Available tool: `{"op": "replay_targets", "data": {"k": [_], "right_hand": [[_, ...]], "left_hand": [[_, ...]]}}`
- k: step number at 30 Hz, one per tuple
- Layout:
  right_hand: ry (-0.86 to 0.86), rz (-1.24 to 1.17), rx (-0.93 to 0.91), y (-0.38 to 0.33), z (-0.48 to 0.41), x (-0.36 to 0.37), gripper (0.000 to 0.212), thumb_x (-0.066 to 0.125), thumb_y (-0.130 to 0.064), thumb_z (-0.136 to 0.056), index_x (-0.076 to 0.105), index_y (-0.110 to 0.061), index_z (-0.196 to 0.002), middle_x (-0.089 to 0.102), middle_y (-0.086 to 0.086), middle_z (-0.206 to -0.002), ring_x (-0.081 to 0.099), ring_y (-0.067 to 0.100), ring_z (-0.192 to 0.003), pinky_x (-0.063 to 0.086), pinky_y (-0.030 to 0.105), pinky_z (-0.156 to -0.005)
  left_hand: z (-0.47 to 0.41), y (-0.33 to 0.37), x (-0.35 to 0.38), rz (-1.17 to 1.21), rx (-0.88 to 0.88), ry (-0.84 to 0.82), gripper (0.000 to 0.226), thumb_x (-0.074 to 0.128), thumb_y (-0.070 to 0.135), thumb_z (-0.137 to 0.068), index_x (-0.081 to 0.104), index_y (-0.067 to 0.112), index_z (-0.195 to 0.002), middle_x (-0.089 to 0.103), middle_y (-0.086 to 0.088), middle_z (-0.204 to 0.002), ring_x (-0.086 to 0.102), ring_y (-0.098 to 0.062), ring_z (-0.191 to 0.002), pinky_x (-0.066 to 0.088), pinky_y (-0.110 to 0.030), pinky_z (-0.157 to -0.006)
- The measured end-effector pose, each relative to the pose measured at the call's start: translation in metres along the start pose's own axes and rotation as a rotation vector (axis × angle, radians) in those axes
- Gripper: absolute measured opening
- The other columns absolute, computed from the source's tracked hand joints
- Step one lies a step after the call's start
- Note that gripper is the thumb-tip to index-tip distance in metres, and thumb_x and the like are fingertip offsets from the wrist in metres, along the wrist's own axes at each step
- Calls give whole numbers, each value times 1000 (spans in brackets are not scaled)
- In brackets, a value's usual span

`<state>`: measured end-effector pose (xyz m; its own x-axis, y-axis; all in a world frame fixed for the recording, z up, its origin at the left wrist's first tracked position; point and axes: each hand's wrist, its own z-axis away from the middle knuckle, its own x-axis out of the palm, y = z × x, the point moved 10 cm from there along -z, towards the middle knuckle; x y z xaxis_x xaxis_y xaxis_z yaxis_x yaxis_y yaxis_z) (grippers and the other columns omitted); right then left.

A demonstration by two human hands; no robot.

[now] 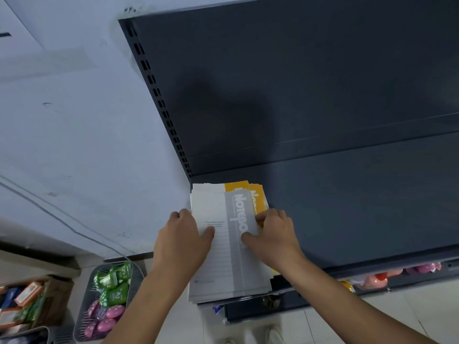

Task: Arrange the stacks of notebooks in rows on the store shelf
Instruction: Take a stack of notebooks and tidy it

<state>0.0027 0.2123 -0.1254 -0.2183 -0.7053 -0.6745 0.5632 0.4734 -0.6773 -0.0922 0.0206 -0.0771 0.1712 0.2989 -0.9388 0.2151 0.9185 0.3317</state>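
Observation:
A stack of notebooks [221,212] lies at the left end of the dark grey shelf [347,207], its near end overhanging the shelf's front edge. The top notebook is white with a grey band reading "Notebook". Yellow notebooks [258,197] show beneath it at the far right. My left hand [185,234] grips the stack's left edge, thumb lying on the cover. My right hand [273,232] grips the right edge, thumb on the grey band and fingers curled round the side.
The shelf's dark back panel [298,83] rises behind, with a slotted upright [159,95] on the left against a pale wall. Below left stand a grey basket of green and pink packs [109,299] and a cardboard box [29,301]. Pink and orange items [387,276] fill the lower shelf.

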Motion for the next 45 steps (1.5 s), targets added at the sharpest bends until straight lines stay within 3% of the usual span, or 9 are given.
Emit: {"op": "replay_targets", "data": {"k": [5, 9, 13, 16, 20, 25, 29, 38, 45], "right_hand": [[-41, -149, 90, 11, -2, 3, 43, 74, -32, -78, 61, -20, -117, 55, -3, -119, 49, 19, -119, 50, 39, -99], [-43, -182, 91, 12, 0, 4, 42, 71, -34, -81, 59, -22, -119, 52, -2, -121, 45, 19, -120, 47, 37, -100], [2, -247, 52, 9, 3, 1, 50, 64, -38, -88, 48, -23, -132, 51, -7, -117, 43, 16, -120, 42, 31, -94], [-13, -305, -18, -4, 6, -2, 61, 59, -42, -93, 34, -24, -146, 61, -11, -97, 58, 4, -95, 45, 24, -74], [82, -260, -65, -17, 8, -26, 45, 59, -42, -90, 38, -33, -129, 66, -13, -96, 67, 9, -83, 57, 36, -70], [174, -164, 3, 3, 4, -73, 45, 62, -44, -89, 40, -26, -124, 61, -7, -107, 61, 6, -83, 51, 30, -61], [237, -131, 38, 28, 10, -109, 52, 64, -46, -88, 40, -22, -127, 60, -3, -113, 60, 8, -87, 48, 27, -61], [370, -79, 150, 111, 37, -200, 49, 59, -42, -93, 37, -17, -129, 59, 1, -111, 61, 24, -93, 48, 36, -70], [454, 57, 166, 199, 55, -307, 33, 54, -40, -92, 34, -18, -106, 52, -3, -87, 55, 20, -74, 43, 37, -62]], "left_hand": [[5, -7, -4, 20, -49, -2, 39, 65, 48, -88, 47, 15, -98, 53, 2, -91, 55, -18, -78, 35, -28, -58], [9, -5, -4, 279, -19, 2, 24, 52, 38, -100, 40, 18, -102, 59, 5, -78, 59, -11, -65, 37, -26, -48], [9, -13, -9, 592, -42, 81, 14, 47, 31, -104, 42, 23, -114, 63, 6, -74, 63, -3, -59, 44, -18, -41], [1, -18, -10, 728, -61, 85, 16, 45, 35, -105, 45, 29, -119, 69, 9, -81, 64, 5, -68, 47, -14, -47], [-7, 19, -6, 593, 145, -45, 24, 41, 38, -103, 42, 48, -125, 62, 38, -99, 59, 13, -90, 46, -13, -68], [-16, 72, 1, 365, 342, -73, 47, 51, 38, -99, 39, 32, -144, 65, 6, -122, 56, -12, -97, 40, -26, -81], [-17, 115, 7, 399, 397, -50, 55, 59, 37, -95, 39, 23, -144, 62, 0, -126, 58, -22, -111, 39, -29, -82], [17, 252, 32, 317, 615, -89, 61, 61, 35, -95, 31, 22, -146, 61, -8, -129, 58, -29, -112, 46, -40, -91], [65, 380, 86, 264, 688, -127, 53, 54, 40, -95, 31, 27, -141, 61, 0, -117, 49, -15, -89, 39, -32, -74]]}}
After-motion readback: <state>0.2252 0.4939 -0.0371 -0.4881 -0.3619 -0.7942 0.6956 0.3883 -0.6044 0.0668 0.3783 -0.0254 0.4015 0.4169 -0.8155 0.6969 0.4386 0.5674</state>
